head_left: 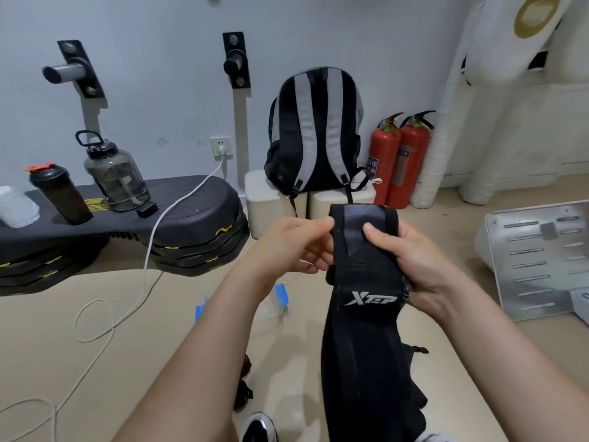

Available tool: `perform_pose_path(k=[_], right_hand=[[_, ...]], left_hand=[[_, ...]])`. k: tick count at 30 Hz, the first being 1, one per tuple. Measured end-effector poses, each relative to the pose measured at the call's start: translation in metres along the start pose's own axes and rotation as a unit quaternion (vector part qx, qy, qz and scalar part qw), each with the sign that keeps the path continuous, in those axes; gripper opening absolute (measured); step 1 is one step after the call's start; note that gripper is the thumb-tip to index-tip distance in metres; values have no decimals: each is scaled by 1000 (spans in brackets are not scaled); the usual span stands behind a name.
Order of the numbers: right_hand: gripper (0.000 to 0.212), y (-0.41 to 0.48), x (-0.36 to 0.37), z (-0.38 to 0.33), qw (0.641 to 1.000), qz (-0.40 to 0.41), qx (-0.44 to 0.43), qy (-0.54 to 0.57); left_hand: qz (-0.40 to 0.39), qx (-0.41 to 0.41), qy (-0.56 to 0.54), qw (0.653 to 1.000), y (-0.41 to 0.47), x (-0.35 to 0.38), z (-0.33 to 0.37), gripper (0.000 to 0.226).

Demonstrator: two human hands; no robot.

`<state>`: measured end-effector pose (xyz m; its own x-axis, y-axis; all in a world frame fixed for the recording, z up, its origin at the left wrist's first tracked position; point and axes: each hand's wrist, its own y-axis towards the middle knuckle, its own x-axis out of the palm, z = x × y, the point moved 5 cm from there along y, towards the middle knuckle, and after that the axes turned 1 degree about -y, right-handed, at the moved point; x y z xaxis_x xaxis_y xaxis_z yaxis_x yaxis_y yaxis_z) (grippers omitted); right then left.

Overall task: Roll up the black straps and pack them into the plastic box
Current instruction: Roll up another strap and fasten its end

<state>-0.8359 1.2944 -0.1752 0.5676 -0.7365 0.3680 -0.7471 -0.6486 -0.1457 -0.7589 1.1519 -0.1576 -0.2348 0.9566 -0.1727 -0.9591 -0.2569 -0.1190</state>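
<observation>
A: Path down to the plastic box (271, 309)?
B: Left forearm (220, 314) crosses above it; black strap (363, 330) hangs just right of it. Narrow floor (293, 362) gap between them.
A: Sides?
B: White cable (95, 323) loops left, stacked step boards (197, 237) back left, metal panel (538, 260) well right.

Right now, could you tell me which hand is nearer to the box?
Left. The left hand pinches the strap just above the box; the right hand grips the strap farther right.

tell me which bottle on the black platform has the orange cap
The shorter black shaker bottle, left of the big see-through jug, whose cap is black.
</observation>
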Motion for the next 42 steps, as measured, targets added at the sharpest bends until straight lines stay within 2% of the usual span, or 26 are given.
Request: perform_pose_path(k=[2, 4, 5, 7, 8, 11, 12, 14, 18, 21, 23, 26, 29, 31, 32, 34, 36, 37, 39, 42], right_hand=[[18, 2, 1, -8, 998, 29, -42, 21], [18, 4, 3, -12, 996, 50, -67, 32], [18, 5, 4, -13, 995, 57, -75, 39], [19, 7, 8, -14, 992, 62, -87, 60], [20, 8, 11, -14, 991, 61, -89, 74], [21, 12, 15, -15, 987, 63, -91, 116], [21, 13, 15, -17, 985, 64, -94, 126], [22, 15, 15, -21, 984, 49, -93, 144], [20, 16, 14, -27, 988, 36, -84, 122], [22, 18, 10, -25, 988, 80, -80, 108], [24, 21, 5, -25, 986, 116, -79, 90], [23, 23, -3, -27, 983, 153, -83, 61], [23, 25, -12, -27, 977, 192, -76, 43], [26, 25, -14, -25, 981, 176, -64, 56], [31, 23, -10, -23, 988, 135, -39, 60], [45, 13, 3, -8, 999, 26, 47, -5], [35, 5, 15, 11, 993, -28, 78, -81], [25, 5, 18, 18, 992, -24, 63, -108], [18, 10, 19, 22, 983, 33, 1, -181], [13, 17, 12, 8, 937, 138, -114, -301]], left_hand=[[-63, 21, -9, 998, -4, 13, 1, 41], [-72, 50, -31, 996, -4, 20, 1, 37], [-58, 56, -39, 996, -2, 22, -1, 33], [-8, 50, -63, 997, 0, 23, -5, 46], [18, 55, -66, 996, 1, 24, -7, 45], [137, 108, 11, 985, 4, 17, -7, 49], [150, 113, 23, 982, 5, 14, -8, 52], [109, 92, 18, 990, 8, 14, -13, 56], [23, 84, 4, 996, 13, 24, -13, 40], [-11, 52, -33, 998, 15, 33, -18, 58], [-22, 38, -23, 999, 16, 39, -21, 59], [-42, 24, -54, 997, 15, 45, -22, 29], [-62, -4, -111, 992, 10, 49, -24, 33], [-34, 1, -126, 991, 9, 48, -23, 28], [4, 9, -137, 991, 11, 45, -23, 26], [96, 25, -167, 981, 15, 34, -22, 25], [174, 29, -148, 973, 19, 23, -23, 23], [194, 21, -134, 972, 20, 21, -25, 23], [193, -1, -135, 972, 20, 22, -28, 20], [124, 3, -156, 980, 18, 34, -27, 21]])
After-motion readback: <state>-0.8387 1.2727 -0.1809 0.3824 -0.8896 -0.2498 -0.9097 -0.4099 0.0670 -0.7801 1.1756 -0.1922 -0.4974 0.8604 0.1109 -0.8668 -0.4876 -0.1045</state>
